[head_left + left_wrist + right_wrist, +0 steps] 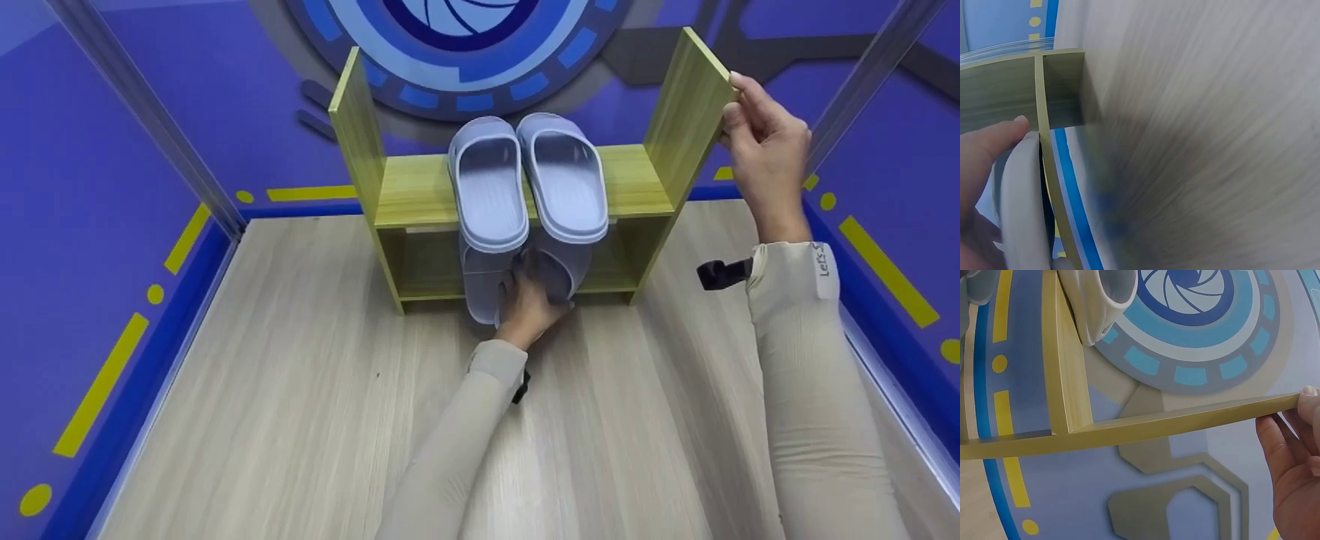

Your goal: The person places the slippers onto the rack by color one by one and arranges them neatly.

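Note:
A yellow-green wooden shoe rack (412, 191) stands against the back wall. Two grey-lavender slippers, a left one (491, 195) and a right one (570, 187), sit side by side on its upper shelf, open ends facing me. Below them, another pair of slippers (480, 289) pokes out of the lower level, partly hidden by the upper pair. My left hand (531, 304) grips a slipper (1021, 202) there, thumb extended along its edge in the left wrist view. High on the right, my right hand (772, 150) pinches the front edge of the rack's side panel (1185, 422) between thumb and fingers.
Light wood-grain flooring (315, 390) spreads out before the rack. Blue-purple printed walls with yellow marks enclose it at the left (90, 225), back and right. A metal corner post (142, 105) rises at the back left.

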### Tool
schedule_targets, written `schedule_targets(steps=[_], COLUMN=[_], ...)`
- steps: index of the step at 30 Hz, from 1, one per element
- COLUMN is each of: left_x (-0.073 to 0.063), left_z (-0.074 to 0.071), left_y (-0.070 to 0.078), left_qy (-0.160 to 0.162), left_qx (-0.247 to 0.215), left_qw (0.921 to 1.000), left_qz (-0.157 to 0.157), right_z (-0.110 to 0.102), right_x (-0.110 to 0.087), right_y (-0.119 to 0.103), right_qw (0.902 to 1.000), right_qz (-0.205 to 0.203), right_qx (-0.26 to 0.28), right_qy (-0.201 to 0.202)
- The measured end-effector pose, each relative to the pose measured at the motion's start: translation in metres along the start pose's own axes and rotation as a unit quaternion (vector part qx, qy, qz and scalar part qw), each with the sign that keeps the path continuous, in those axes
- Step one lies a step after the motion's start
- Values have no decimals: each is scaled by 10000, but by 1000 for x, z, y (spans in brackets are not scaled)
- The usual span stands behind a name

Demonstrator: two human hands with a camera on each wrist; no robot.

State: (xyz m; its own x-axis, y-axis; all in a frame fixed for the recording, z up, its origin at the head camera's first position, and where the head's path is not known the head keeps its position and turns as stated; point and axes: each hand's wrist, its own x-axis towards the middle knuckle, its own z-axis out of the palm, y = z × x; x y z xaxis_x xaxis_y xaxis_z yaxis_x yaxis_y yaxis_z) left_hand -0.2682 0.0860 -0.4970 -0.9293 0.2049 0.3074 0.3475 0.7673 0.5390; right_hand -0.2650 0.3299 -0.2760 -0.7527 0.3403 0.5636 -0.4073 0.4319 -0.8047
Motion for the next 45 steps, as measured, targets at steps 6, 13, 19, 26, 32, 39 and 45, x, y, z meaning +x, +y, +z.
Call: schedule_targets(steps=[6, 13, 19, 26, 32, 39, 45], left_x=[0, -10, -24, -38, -44, -49, -51], left_z=[-7, -22, -32, -39, -41, -43, -48], left_y=[0, 0, -7, -17, -26, -40, -50], left_qy=[-299, -713, -678, -971, -1130, -1240, -1368], left_qx=[-23, 432, 555, 680, 677, 332, 111], left_qw=[9996, 9963, 9942, 9891, 9875, 9855, 9805], left_qz=[1, 212, 624, 873, 862, 1112, 1409], right_z=[1, 0, 2, 1, 0, 1, 0], right_x=[2, 0, -2, -4, -1, 2, -1], right_y=[5, 1, -8, -10, -2, 3, -3], right_qw=[10000, 9999, 9999, 9999, 10000, 10000, 10000], right_qz=[-28, 0, -27, 8, 20, 16, 12], right_qx=[46, 127, 130, 131, 86, -1, 51], right_qy=[49, -5, -97, -71, -42, -51, -54])
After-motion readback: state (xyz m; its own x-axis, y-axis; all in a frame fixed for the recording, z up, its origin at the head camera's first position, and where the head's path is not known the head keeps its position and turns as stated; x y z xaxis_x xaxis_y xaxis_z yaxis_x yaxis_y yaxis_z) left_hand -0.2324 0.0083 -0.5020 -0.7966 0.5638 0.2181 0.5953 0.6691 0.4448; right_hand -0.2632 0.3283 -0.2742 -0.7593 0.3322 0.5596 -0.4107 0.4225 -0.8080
